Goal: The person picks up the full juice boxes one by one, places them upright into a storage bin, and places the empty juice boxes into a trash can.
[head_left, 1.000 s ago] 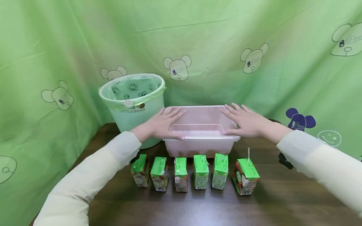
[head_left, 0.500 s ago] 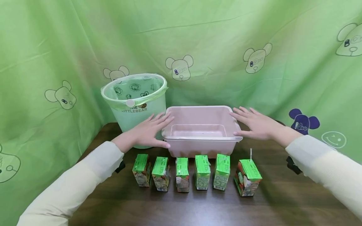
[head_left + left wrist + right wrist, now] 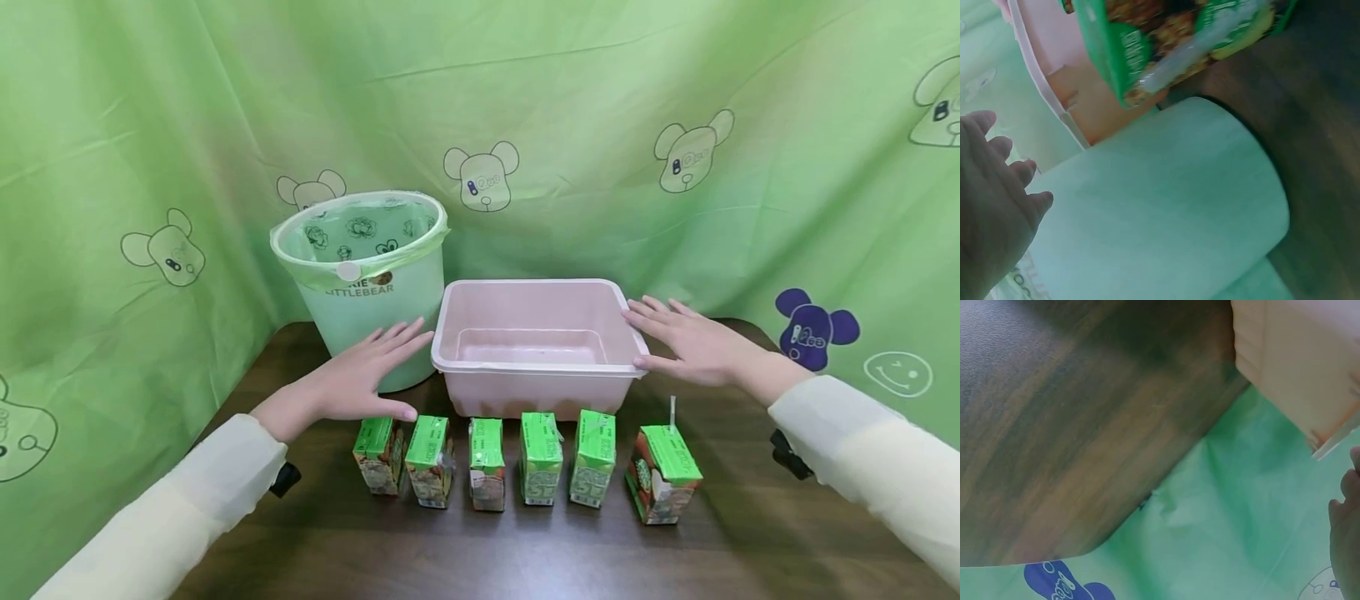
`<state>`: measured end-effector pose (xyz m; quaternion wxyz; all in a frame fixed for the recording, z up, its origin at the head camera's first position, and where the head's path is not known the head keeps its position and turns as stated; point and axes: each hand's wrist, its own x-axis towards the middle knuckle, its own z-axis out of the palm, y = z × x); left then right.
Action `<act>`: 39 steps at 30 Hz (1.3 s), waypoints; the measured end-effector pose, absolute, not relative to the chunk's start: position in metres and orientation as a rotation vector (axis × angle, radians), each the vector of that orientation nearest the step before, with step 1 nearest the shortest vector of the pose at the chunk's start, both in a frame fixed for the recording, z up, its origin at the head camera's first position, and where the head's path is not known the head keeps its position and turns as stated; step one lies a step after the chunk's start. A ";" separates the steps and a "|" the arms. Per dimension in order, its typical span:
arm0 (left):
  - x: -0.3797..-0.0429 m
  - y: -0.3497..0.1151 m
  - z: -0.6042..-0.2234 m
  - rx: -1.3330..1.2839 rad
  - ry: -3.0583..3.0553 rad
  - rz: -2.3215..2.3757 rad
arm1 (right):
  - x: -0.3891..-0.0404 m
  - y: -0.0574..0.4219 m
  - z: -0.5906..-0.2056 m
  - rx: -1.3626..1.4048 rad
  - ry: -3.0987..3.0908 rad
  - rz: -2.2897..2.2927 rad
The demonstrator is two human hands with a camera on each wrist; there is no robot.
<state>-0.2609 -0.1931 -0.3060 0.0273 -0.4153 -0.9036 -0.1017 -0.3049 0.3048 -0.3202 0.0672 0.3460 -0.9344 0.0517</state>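
Observation:
My left hand, fingers straight and spread, hovers in front of the mint-green bin, above the two leftmost drink cartons. It holds nothing. My right hand is stretched out at the right rim of the pink plastic tub; whether the fingertips touch the rim I cannot tell. Several small green-topped drink cartons stand in a row before the tub. The rightmost carton has a straw sticking up. In the left wrist view a carton with a wrapped straw on its side appears close up.
All of it stands on a dark wooden table. The bin has a patterned liner folded over its rim, left of the tub. A green curtain with bear drawings hangs behind and at both sides.
My left hand has moved left and nearer to me, away from the tub's left rim. My right hand has shifted right, from over the tub to its right rim. The cartons have stayed put.

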 end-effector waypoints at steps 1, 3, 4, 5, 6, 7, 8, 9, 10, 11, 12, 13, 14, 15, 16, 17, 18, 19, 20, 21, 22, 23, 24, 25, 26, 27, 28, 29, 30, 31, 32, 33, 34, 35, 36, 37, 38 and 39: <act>-0.259 -0.196 -0.308 -1.274 -2.794 -0.328 | -0.305 0.305 -0.321 1.042 -2.818 0.159; -0.256 -0.201 -0.311 -1.253 -2.806 -0.366 | -0.305 0.306 -0.323 1.033 -2.825 0.168; -0.254 -0.204 -0.313 -1.240 -2.811 -0.385 | -0.305 0.306 -0.323 1.028 -2.829 0.177; -0.252 -0.207 -0.315 -1.225 -2.818 -0.403 | -0.305 0.306 -0.324 1.020 -2.832 0.182; -0.250 -0.209 -0.317 -1.210 -2.824 -0.424 | -0.305 0.306 -0.325 1.012 -2.834 0.188; -0.247 -0.212 -0.319 -1.192 -2.832 -0.450 | -0.305 0.306 -0.326 1.012 -2.835 0.192; -0.245 -0.214 -0.321 -1.176 -2.835 -0.477 | -0.305 0.306 -0.327 1.004 -2.836 0.196; -0.243 -0.216 -0.323 -1.160 -2.837 -0.503 | -0.305 0.306 -0.327 0.999 -2.834 0.200; -0.241 -0.218 -0.325 -1.146 -2.837 -0.527 | -0.305 0.306 -0.328 0.997 -2.829 0.206; -0.239 -0.221 -0.327 -1.134 -2.834 -0.549 | -0.305 0.306 -0.329 0.997 -2.820 0.206; -0.238 -0.222 -0.329 -1.125 -2.829 -0.571 | -0.305 0.306 -0.330 1.000 -2.813 0.203; -0.236 -0.224 -0.331 -1.118 -2.823 -0.593 | -0.305 0.306 -0.330 1.001 -2.805 0.199; -0.235 -0.226 -0.333 -1.112 -2.817 -0.602 | -0.306 0.306 -0.331 1.003 -2.796 0.194; -0.235 -0.228 -0.335 -1.109 -2.811 -0.613 | -0.306 0.307 -0.331 1.008 -2.785 0.188; -0.234 -0.229 -0.337 -1.111 -2.803 -0.629 | -0.306 0.307 -0.331 1.011 -2.775 0.181; -0.233 -0.230 -0.339 -1.113 -2.797 -0.648 | -0.307 0.307 -0.332 1.018 -2.763 0.172; -0.233 -0.231 -0.342 -1.117 -2.793 -0.667 | -0.307 0.307 -0.332 1.021 -2.756 0.165; -0.232 -0.232 -0.344 -1.114 -2.794 -0.681 | -0.307 0.307 -0.333 1.030 -2.751 0.159; -0.232 -0.233 -0.347 -1.112 -2.797 -0.700 | -0.307 0.307 -0.333 1.038 -2.747 0.156; -0.232 -0.234 -0.350 -1.110 -2.799 -0.728 | -0.308 0.307 -0.334 1.043 -2.740 0.149; -0.231 -0.235 -0.352 -1.111 -2.799 -0.756 | -0.308 0.307 -0.334 1.053 -2.733 0.146; -0.231 -0.236 -0.355 -1.107 -2.802 -0.782 | -0.307 0.307 -0.334 1.061 -2.728 0.144; -0.231 -0.237 -0.357 -1.104 -2.806 -0.815 | -0.307 0.306 -0.334 1.065 -2.728 0.144; -0.231 -0.238 -0.360 -1.106 -2.807 -0.850 | -0.307 0.306 -0.335 1.070 -2.726 0.145; -0.230 -0.239 -0.362 -1.112 -2.804 -0.897 | -0.307 0.306 -0.335 1.072 -2.720 0.148; -0.230 -0.239 -0.364 -1.126 -2.796 -0.951 | -0.307 0.306 -0.336 1.075 -2.712 0.149; -0.230 -0.240 -0.366 -1.144 -2.786 -1.011 | -0.307 0.306 -0.336 1.079 -2.707 0.152; -0.230 -0.240 -0.368 -1.159 -2.777 -1.078 | -0.307 0.306 -0.337 1.082 -2.702 0.152; -0.230 -0.240 -0.371 -1.176 -2.764 -1.146 | -0.307 0.306 -0.337 1.085 -2.699 0.153; -0.231 -0.240 -0.373 -1.193 -2.752 -1.210 | -0.307 0.306 -0.337 1.088 -2.693 0.153; -0.231 -0.240 -0.375 -1.203 -2.742 -1.276 | -0.307 0.307 -0.338 1.091 -2.688 0.155; -0.232 -0.241 -0.378 -1.216 -2.733 -1.332 | -0.307 0.307 -0.338 1.095 -2.685 0.153; -0.233 -0.241 -0.380 -1.221 -2.727 -1.377 | -0.307 0.307 -0.338 1.097 -2.683 0.152; -0.234 -0.241 -0.382 -1.220 -2.724 -1.416 | -0.307 0.307 -0.337 1.097 -2.683 0.155; -0.235 -0.241 -0.383 -1.215 -2.724 -1.451 | -0.307 0.307 -0.337 1.099 -2.683 0.156; -0.235 -0.241 -0.384 -1.210 -2.725 -1.480 | -0.307 0.307 -0.337 1.099 -2.683 0.157; -0.236 -0.241 -0.385 -1.205 -2.728 -1.501 | -0.307 0.307 -0.337 1.100 -2.682 0.157; -0.236 -0.241 -0.385 -1.194 -2.731 -1.523 | -0.307 0.307 -0.337 1.101 -2.681 0.157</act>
